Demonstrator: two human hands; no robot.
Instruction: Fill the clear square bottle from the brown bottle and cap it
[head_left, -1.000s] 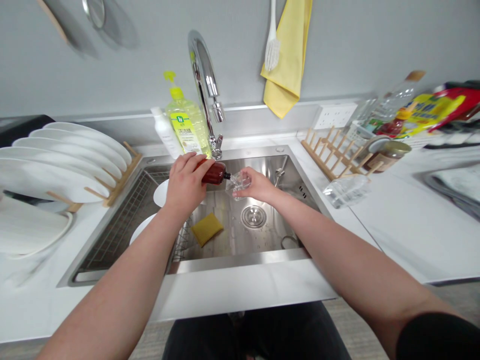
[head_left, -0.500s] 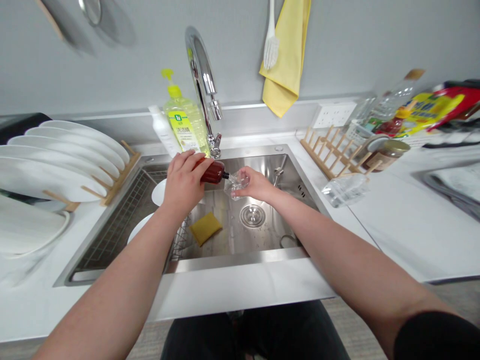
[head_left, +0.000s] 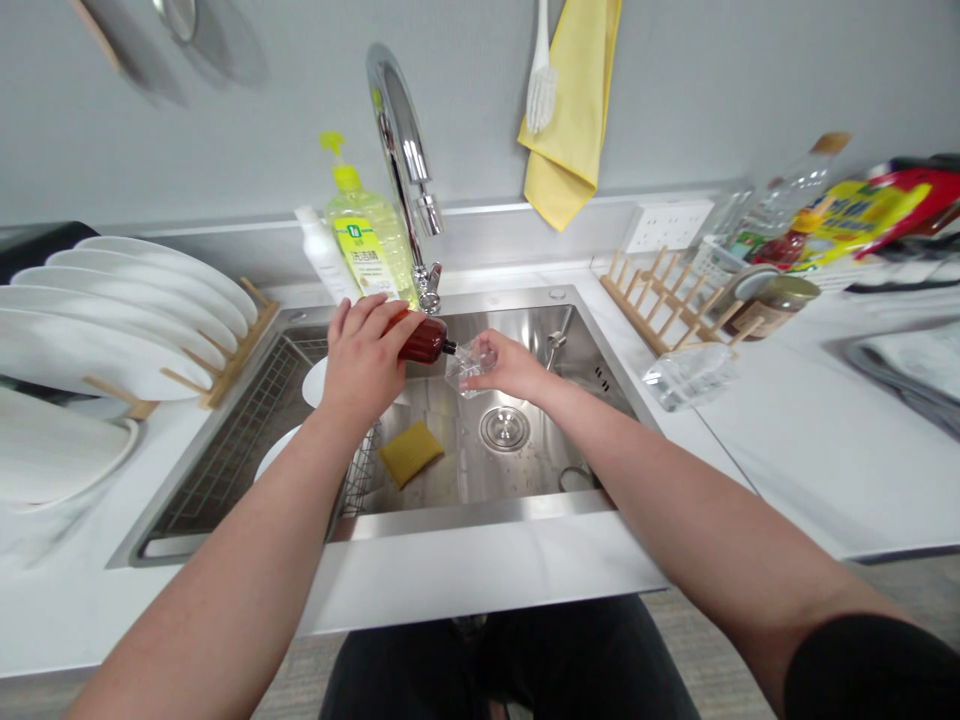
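Observation:
Over the steel sink (head_left: 480, 510), my left hand (head_left: 364, 360) is wrapped round a small brown bottle (head_left: 422, 341) lying on its side, its dark nozzle pointing right. The nozzle reaches the mouth of a small clear glass (head_left: 466, 364), which my right hand (head_left: 510, 367) grips and tilts towards the bottle. Both hands hover above the drain (head_left: 505, 428), just below the chrome tap (head_left: 401, 150). A yellow sponge (head_left: 411, 453) lies on the sink floor under my left wrist.
White plates (head_left: 112, 310) stand in a wooden rack at the left, and more lie in the sink's wire basket (head_left: 247, 440). Yellow-green dish soap (head_left: 367, 250) stands behind the tap. An empty wooden rack (head_left: 667, 300), a lying clear glass (head_left: 686, 375), jars and bottles sit on the right counter.
The hands, bottle and glass keep the same pose; the view has only shifted slightly.

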